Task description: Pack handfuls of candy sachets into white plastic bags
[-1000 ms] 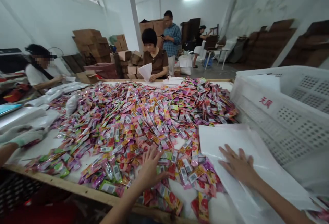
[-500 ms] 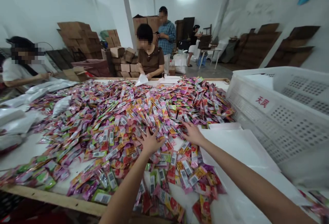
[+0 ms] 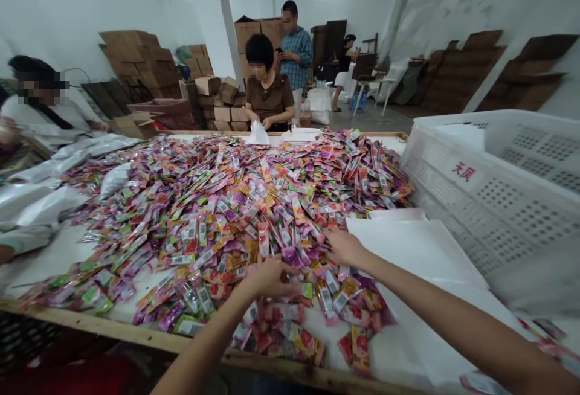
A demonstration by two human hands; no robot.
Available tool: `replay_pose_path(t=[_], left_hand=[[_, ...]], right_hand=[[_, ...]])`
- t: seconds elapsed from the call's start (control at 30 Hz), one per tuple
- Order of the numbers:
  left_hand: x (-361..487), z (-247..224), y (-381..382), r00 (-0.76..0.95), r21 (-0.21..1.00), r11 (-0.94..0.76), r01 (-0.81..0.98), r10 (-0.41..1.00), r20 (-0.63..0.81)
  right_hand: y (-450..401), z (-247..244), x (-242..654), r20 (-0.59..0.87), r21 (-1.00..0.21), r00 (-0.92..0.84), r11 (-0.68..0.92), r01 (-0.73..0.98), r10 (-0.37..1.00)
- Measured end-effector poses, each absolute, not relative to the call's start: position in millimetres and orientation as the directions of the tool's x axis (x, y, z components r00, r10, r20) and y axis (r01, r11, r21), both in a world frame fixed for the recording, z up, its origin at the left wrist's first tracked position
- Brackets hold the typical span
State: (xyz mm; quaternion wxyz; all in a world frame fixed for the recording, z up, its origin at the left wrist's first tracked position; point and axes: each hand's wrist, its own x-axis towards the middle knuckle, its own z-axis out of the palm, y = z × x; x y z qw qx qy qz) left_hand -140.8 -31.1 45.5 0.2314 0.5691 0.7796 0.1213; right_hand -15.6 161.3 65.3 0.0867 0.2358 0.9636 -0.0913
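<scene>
Nearest to us, the wooden near edge of the table [image 3: 113, 330] ran below our forearms, with loose packets [image 3: 303, 340] lying just inside it. Past these, our left hand [image 3: 272, 277] was bent low over the pile, thumb apart from the fingers; blur kept us from telling whether it was clamped on anything. A purple packet [image 3: 294, 255] lay just beyond its fingers. Our right hand [image 3: 345, 247] reached in from the table's right side, its fingertips hidden at the fringe of the heap [image 3: 254, 195], so we could not tell whether they were together, apart or closed on something. Packets filled the space between our hands, and we judged the step to be drawing a batch together from both sides; that called for low palms and an even inward sweep, lest packets slip past the fingers. White sheets [image 3: 421, 256] lay below our right forearm, toward the table's right side. The heap spread beyond both hands, nearly to the far edge. A white crate [image 3: 502, 202] stood just beside the sheets. Beyond the far edge, a co-worker [image 3: 274, 102] in a brown top held something white [image 3: 259, 134].
</scene>
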Motion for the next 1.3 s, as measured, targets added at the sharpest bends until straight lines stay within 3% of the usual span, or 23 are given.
replay_pose_path(t=[0.07, 0.13, 0.23, 0.33, 0.4, 0.47, 0.53, 0.6, 0.7, 0.77, 0.87, 0.97, 1.07, 1.2, 1.23, 1.3], left_hand=[[-133.1, 52.8, -41.5, -0.229, 0.515, 0.327, 0.793, 0.942, -0.246], [-124.2, 52.6, -45.7, -0.286, 0.535, 0.368, 0.76, 0.929, -0.234], [-110.9, 40.2, -41.4, -0.433, 0.45, 0.495, 0.743, 0.869, -0.24], [-104.4, 27.7, -42.6, -0.504, 0.362, 0.536, 0.762, 0.843, -0.187], [-104.6, 26.5, -52.9, -0.552, 0.341, 0.538, 0.771, 0.831, -0.064], [-104.5, 30.7, -65.2, -0.626, 0.357, 0.568, 0.741, 0.778, 0.062], [-100.5, 36.6, -70.2, -0.71, 0.416, 0.623, 0.663, 0.699, 0.084], [-91.5, 39.6, -62.1, -0.777, 0.439, 0.697, 0.566, 0.63, 0.001], [-75.9, 34.8, -33.0, -0.837, 0.34, 0.804, 0.487, 0.541, -0.08], [-70.4, 28.0, -16.2, -0.849, 0.292, 0.829, 0.477, 0.52, -0.087], [-72.6, 19.0, -12.5, -0.832, 0.298, 0.824, 0.482, 0.537, -0.14], [-84.4, 14.4, -32.8, -0.828, 0.345, 0.817, 0.462, 0.537, -0.163], [-101.1, 13.3, -60.2, -0.856, 0.532, 0.743, 0.407, 0.514, -0.063], [-113.0, 18.1, -80.1, -0.888, 0.767, 0.534, 0.357, 0.449, 0.101], [-110.5, 20.7, -79.1, -0.882, 0.788, 0.503, 0.354, 0.46, 0.103], [-97.9, 26.4, -68.3, -0.837, 0.785, 0.494, 0.374, 0.544, 0.057]], right_hand=[[159.7, 71.0, 3.2, -0.327, -0.112, -0.847, 0.873, 0.474, 0.418], [155.2, 67.2, 12.6, -0.272, -0.163, -0.863, 0.863, 0.478, 0.427], [139.6, 43.1, 13.8, -0.065, -0.268, -0.917, 0.879, 0.395, 0.392], [124.9, 15.9, 18.6, -0.149, -0.298, -0.944, 0.897, 0.325, 0.293], [125.8, 10.4, 26.6, -0.128, -0.378, -0.965, 0.888, 0.261, 0.23], [136.4, 18.0, 32.0, 0.018, -0.484, -0.953, 0.837, 0.255, 0.301], [150.5, 32.1, 28.3, 0.11, -0.56, -0.852, 0.74, 0.372, 0.512], [158.8, 42.5, 14.4, 0.033, -0.557, -0.753, 0.637, 0.532, 0.658], [150.8, 38.4, -13.5, -0.141, -0.469, -0.747, 0.621, 0.628, 0.649], [137.5, 26.3, -26.1, -0.151, -0.455, -0.763, 0.641, 0.618, 0.629], [125.9, 11.0, -26.8, -0.134, -0.58, -0.778, 0.588, 0.563, 0.613], [134.9, 10.9, -10.4, -0.127, -0.803, -0.798, 0.411, 0.431, 0.589], [153.5, 22.8, 11.5, -0.1, -0.916, -0.78, 0.25, 0.315, 0.617], [170.1, 39.4, 33.2, -0.182, -0.964, -0.655, -0.002, 0.265, 0.733], [172.4, 42.3, 35.7, -0.199, -0.955, -0.631, -0.005, 0.295, 0.75], [175.3, 46.1, 35.4, -0.149, -0.9, -0.591, 0.14, 0.414, 0.793]])
